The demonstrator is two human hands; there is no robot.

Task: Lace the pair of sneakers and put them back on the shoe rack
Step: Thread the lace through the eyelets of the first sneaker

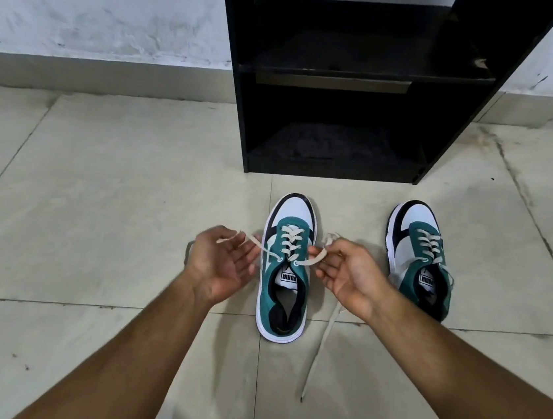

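Teal suede sneaker between hands; left hand and right hand each pinch a flat cream lace end, fingers loosely curled.

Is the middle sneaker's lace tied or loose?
Loose. The lace has no knot: the left hand and right hand each hold an end apart.

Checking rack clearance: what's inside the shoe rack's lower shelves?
No shoes show inside the shoe rack; the two visible shelves look dusty. Their back corners are too dark to check. Both sneakers sit on the floor before it.
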